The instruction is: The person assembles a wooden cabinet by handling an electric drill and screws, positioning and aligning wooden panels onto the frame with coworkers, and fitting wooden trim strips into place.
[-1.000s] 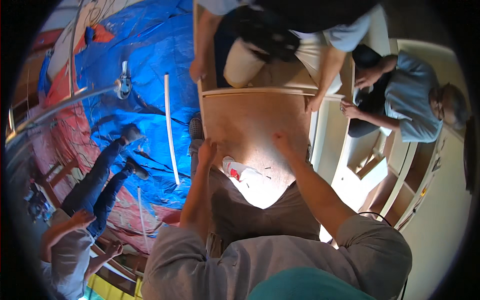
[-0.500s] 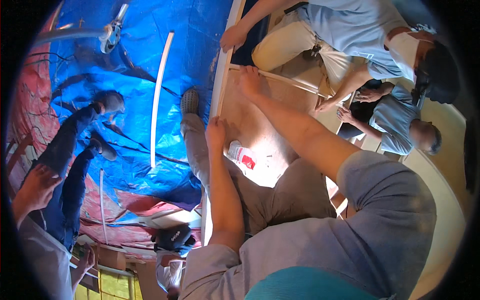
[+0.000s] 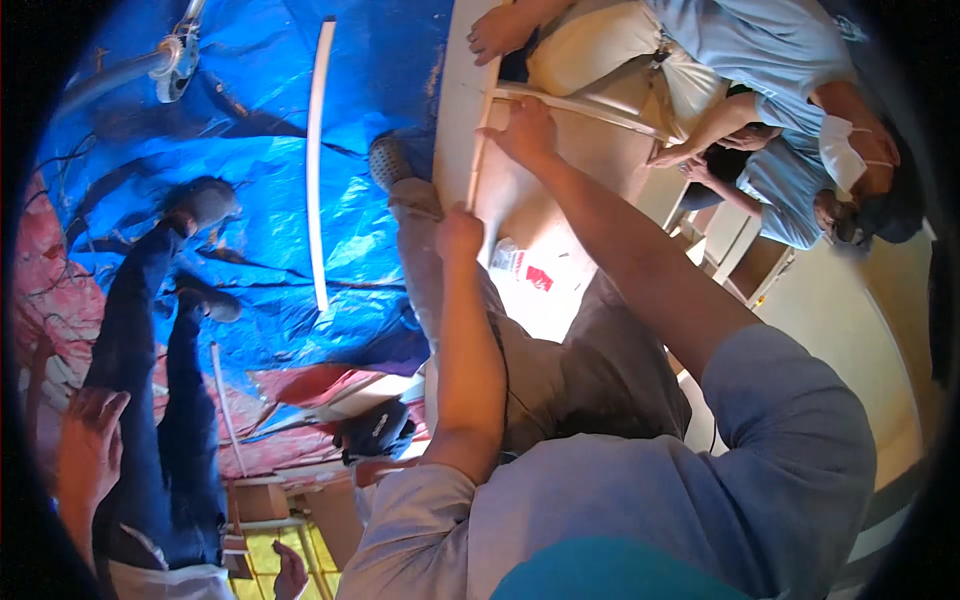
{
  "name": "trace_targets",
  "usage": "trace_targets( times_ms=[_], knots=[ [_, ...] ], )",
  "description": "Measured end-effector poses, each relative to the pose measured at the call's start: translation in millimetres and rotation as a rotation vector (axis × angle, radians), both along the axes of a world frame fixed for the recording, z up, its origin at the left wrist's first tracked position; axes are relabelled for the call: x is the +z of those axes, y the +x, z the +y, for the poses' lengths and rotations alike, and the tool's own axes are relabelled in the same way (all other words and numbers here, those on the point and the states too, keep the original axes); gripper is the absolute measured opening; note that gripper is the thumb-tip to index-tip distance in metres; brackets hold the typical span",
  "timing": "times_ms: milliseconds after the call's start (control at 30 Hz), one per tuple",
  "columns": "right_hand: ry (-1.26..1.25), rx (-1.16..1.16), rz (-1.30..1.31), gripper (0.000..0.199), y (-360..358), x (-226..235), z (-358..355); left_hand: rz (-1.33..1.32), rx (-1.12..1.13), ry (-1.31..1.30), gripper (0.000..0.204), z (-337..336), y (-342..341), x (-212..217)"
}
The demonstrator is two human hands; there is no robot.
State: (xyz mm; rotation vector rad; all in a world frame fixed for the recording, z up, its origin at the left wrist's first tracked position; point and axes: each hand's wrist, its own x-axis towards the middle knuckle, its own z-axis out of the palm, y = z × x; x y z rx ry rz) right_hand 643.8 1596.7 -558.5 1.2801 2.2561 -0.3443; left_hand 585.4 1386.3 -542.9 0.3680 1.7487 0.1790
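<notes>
A pale wooden frame (image 3: 455, 130) with a wide flat side runs up in front of me, and its upper edge carries a thin strip. My left hand (image 3: 461, 236) is closed over the near part of that edge. Farther along, my right hand (image 3: 527, 133) grips the same edge, fingers over it, close to the corner where a thin wooden crosspiece (image 3: 590, 112) meets it. A co-worker's hand (image 3: 500, 32) rests on the frame beyond mine. That person's other hand (image 3: 675, 155) is near the crosspiece's far end. My fingertips are partly hidden.
Blue tarp (image 3: 270, 150) covers the floor at left, with a long white strip (image 3: 317, 160) on it. A metal fitting on a pipe (image 3: 178, 65) stands at far left. A person in jeans (image 3: 130, 360) and a capped person (image 3: 380, 430) are nearby. Clear-and-red packaging (image 3: 520, 265) lies between my arms.
The frame has tilted, so more of its wide side shows. Both my hands stay on it and sit slightly to the right in view. The co-worker at upper right has leaned over further.
</notes>
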Motion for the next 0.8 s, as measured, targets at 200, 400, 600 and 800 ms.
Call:
trace_targets(
  times_ms=[200,400,600,800],
  knots=[
    [0.06,-0.097,0.007,0.084,-9.5,-3.6,13.2,-0.045,-0.064,-0.018,0.041,-28.8,-27.7,-1.2],
    [0.15,-0.037,0.037,0.087,-5.7,-15.6,8.0,0.039,0.092,0.026,0.028,-14.8,-52.1,9.8],
    [0.108,-0.149,0.095,0.085,2.8,-18.5,7.1,0.03,-0.07,0.029,0.026,-16.2,-52.9,0.8],
    [0.108,-0.191,0.089,0.073,10.1,-24.2,12.6,0.033,-0.392,0.131,0.027,-30.6,-80.9,-1.7]
  ],
)
